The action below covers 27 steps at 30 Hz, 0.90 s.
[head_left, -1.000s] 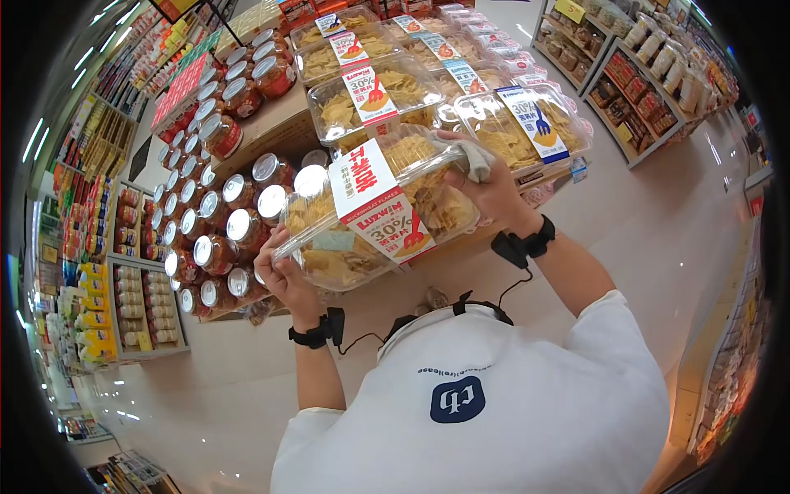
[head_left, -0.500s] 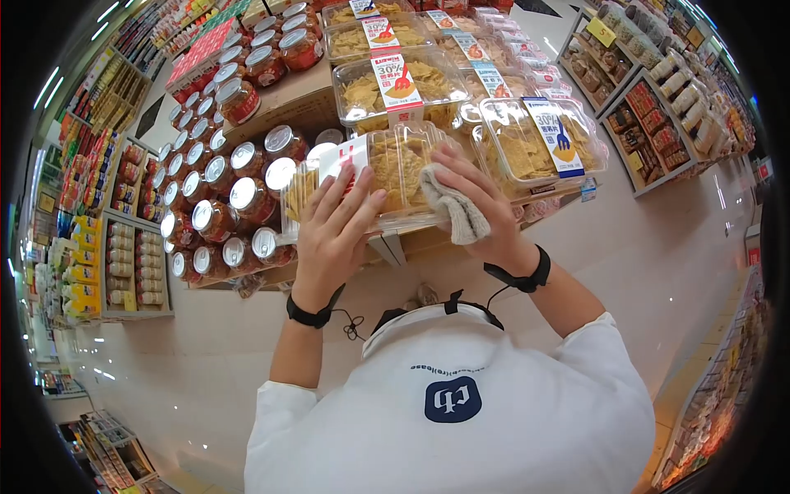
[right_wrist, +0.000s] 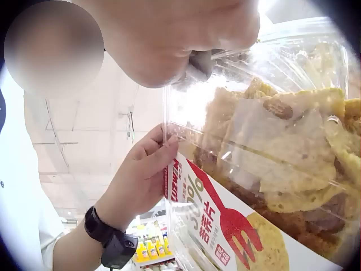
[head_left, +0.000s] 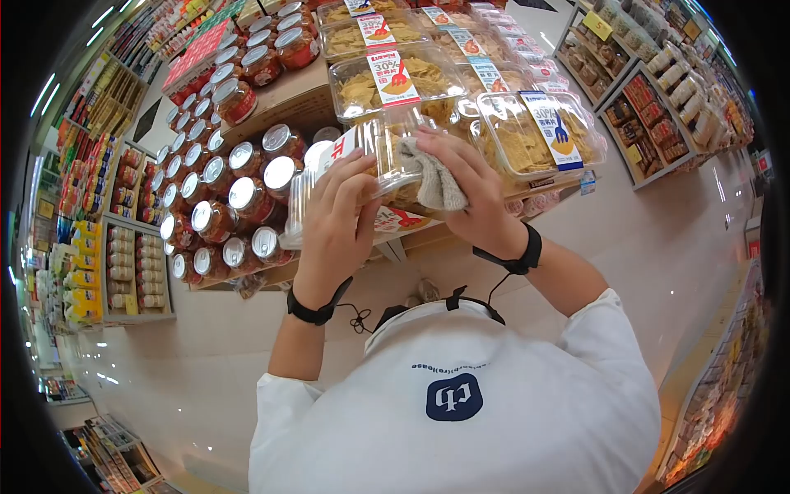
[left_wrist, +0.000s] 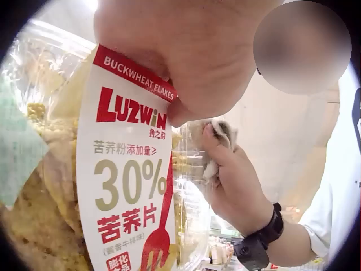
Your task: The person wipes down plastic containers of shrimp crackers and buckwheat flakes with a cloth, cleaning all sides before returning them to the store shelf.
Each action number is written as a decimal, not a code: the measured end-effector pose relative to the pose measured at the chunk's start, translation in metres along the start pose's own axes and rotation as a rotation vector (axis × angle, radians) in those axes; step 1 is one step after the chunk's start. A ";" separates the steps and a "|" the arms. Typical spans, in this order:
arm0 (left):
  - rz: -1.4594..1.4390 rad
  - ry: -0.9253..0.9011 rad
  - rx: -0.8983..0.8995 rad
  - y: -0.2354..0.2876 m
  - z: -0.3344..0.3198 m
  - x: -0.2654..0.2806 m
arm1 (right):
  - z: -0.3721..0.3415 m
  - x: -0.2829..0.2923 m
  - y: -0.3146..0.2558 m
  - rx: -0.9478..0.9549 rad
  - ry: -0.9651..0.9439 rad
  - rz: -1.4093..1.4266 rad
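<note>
A clear plastic box of flakes (head_left: pixel 398 152) with a red and white label (left_wrist: pixel 127 164) is held at the display's front edge, tilted so its label side shows below. My left hand (head_left: pixel 333 226) grips its left part, fingers bent over the lid. At the box's right part, my right hand (head_left: pixel 477 185) holds a grey cloth (head_left: pixel 440 183) against the lid. In the right wrist view the flakes (right_wrist: pixel 282 147) press close behind the clear wall, and the left hand (right_wrist: pixel 141 175) pinches the box's far edge.
Lidded jars (head_left: pixel 218 177) stand in rows left of the box. More flake boxes (head_left: pixel 395 78) are stacked behind it, and another box (head_left: pixel 539 136) lies to the right. Shelves (head_left: pixel 646 123) stand farther right, with pale floor (head_left: pixel 230 362) around the display.
The box has turned from its label facing up to its lid facing up, then tilted. My left hand has moved from its lower left corner onto the lid side; the cloth has shifted left.
</note>
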<state>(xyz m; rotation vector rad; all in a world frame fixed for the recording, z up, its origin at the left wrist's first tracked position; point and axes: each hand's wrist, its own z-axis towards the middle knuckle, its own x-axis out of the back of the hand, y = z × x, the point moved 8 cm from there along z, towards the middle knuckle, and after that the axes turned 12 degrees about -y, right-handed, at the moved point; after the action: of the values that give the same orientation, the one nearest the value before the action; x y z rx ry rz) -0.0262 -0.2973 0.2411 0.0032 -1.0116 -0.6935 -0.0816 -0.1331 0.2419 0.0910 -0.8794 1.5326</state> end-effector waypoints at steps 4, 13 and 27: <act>-0.188 -0.017 0.016 0.003 0.002 0.003 | 0.005 0.006 -0.018 0.077 -0.009 -0.149; -0.024 0.101 -0.043 0.005 -0.003 -0.009 | 0.009 0.008 -0.026 0.133 -0.116 -0.125; 0.033 0.289 -0.098 0.014 -0.033 0.015 | 0.008 0.019 0.003 -0.226 -0.352 0.166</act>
<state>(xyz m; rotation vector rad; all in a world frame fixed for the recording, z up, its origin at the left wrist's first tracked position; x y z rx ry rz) 0.0117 -0.3043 0.2388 0.0017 -0.6987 -0.6892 -0.0916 -0.1215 0.2563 0.1280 -1.3636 1.5849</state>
